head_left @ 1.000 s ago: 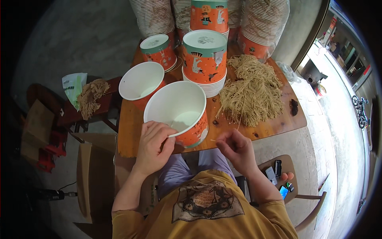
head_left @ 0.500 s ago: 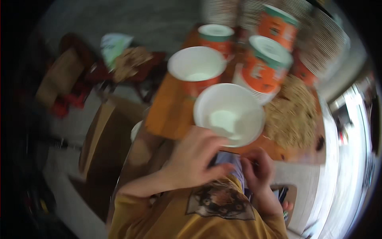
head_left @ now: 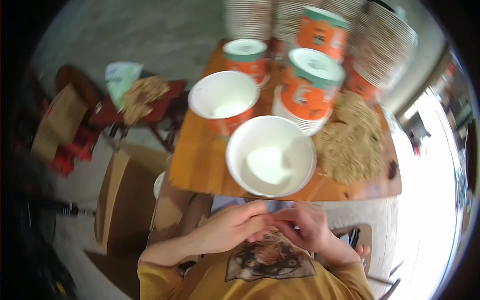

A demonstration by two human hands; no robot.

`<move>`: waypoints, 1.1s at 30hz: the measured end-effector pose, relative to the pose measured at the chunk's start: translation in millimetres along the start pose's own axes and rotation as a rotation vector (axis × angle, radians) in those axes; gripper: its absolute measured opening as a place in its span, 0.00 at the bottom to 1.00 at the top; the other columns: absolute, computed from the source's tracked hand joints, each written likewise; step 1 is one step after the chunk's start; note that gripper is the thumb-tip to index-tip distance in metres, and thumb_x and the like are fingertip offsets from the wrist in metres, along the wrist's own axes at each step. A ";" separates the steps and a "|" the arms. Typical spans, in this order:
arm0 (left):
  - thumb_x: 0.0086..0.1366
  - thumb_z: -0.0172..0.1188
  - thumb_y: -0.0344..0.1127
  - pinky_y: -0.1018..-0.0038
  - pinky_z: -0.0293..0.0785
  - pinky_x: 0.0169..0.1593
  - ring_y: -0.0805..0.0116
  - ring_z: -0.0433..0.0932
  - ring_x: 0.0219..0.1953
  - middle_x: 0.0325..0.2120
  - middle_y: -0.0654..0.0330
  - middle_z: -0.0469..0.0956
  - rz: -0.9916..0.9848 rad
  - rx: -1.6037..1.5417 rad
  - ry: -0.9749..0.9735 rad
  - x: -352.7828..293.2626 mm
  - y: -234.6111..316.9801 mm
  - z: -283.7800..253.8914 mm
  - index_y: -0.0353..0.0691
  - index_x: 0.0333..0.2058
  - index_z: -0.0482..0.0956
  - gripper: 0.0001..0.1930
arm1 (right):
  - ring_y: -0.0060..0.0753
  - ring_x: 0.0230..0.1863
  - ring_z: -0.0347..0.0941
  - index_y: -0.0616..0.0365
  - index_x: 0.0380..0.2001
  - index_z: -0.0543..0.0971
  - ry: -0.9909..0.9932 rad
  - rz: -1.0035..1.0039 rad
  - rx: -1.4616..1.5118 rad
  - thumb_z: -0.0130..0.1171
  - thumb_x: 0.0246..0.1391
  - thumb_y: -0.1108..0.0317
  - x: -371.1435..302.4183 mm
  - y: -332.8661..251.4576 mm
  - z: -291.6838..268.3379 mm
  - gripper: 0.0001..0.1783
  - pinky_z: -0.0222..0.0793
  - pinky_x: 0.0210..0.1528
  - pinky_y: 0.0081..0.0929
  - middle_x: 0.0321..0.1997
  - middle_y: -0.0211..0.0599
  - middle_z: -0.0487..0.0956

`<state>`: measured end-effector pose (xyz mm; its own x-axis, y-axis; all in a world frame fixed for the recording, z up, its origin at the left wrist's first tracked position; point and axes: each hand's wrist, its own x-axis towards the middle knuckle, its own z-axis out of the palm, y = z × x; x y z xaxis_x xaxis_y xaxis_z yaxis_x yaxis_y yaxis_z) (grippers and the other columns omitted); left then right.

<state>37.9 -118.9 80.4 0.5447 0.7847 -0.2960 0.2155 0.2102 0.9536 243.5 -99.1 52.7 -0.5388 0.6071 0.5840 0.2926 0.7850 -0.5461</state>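
Observation:
My left hand (head_left: pixel 242 225) and my right hand (head_left: pixel 304 227) meet in front of my chest, just off the table's near edge. Fingers of both are closed together at the tips; whatever they pinch, if anything, is too small or hidden to make out. Just beyond them an empty white-lined paper tub (head_left: pixel 267 165) stands with its mouth up near the table edge, touched by neither hand. A second open tub (head_left: pixel 225 102), orange outside, stands behind it to the left. Right of the near tub lies a heap of tan, stringy strands (head_left: pixel 352 145).
Upturned orange tubs with green bases (head_left: pixel 310 82) stand stacked on the wooden table (head_left: pixel 200 170). Tall stacks of nested tubs (head_left: pixel 385 47) line its back. Left are a cardboard box (head_left: pixel 120 195) and a red stool (head_left: pixel 167 97) holding a tan crumpled bundle (head_left: pixel 145 97).
My left hand has drawn back from the near tub's rim toward my chest and met my right hand. Fingers of both have come together. The view has shifted slightly.

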 end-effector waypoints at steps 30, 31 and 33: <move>0.53 0.63 0.54 0.65 0.71 0.50 0.54 0.74 0.47 0.53 0.45 0.65 0.152 0.628 0.277 132.7 26.9 -3.9 0.31 0.59 0.54 0.44 | 0.16 0.37 0.71 0.60 0.32 0.67 0.590 0.638 0.740 0.48 0.59 0.75 -28.8 57.7 -18.7 0.02 0.69 0.40 0.16 0.35 0.32 0.74; 0.53 0.63 0.54 0.65 0.71 0.50 0.54 0.74 0.47 0.53 0.45 0.65 0.157 0.628 0.273 135.6 26.6 -0.6 0.31 0.59 0.54 0.44 | 0.22 0.45 0.71 0.61 0.32 0.65 0.570 0.530 0.748 0.46 0.60 0.75 -26.6 68.1 -17.2 0.02 0.67 0.50 0.22 0.46 0.40 0.75; 0.55 0.62 0.51 0.66 0.71 0.50 0.54 0.74 0.47 0.51 0.45 0.68 0.147 0.600 0.232 137.4 24.3 7.7 0.28 0.59 0.55 0.42 | 0.23 0.46 0.71 0.60 0.32 0.65 0.595 0.565 0.749 0.45 0.60 0.74 -21.4 79.5 -11.2 0.02 0.66 0.51 0.23 0.48 0.43 0.75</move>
<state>124.3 -10.5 62.5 0.4283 0.8999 -0.0819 0.6033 -0.2173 0.7673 287.1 -48.3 3.5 0.0457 0.9740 0.2219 -0.2830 0.2256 -0.9322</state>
